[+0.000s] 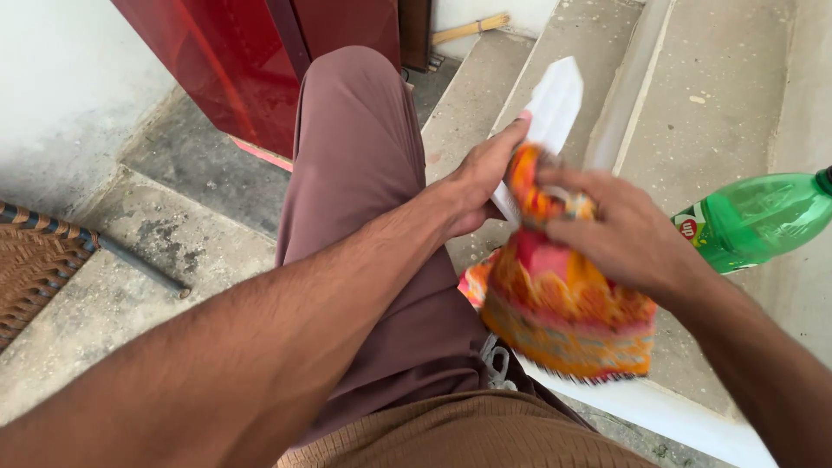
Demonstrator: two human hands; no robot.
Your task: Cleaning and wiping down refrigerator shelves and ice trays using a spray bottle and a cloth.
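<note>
I count two hands of mine, my left hand (481, 178) and my right hand (620, 230), at frame centre; one orange patterned cloth (568, 312); one white flat piece (550, 108); one green plastic bottle (758, 221) at right; one woven mat (30, 269) at left.

We've got a green plastic bottle (763, 218) lying on the concrete step (711, 95), a red cabinet (230, 61) behind, and a woven mat (30, 264) far left.

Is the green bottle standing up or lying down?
Lying tipped over: the green bottle rests on its side on the step, cap end pointing right.
</note>
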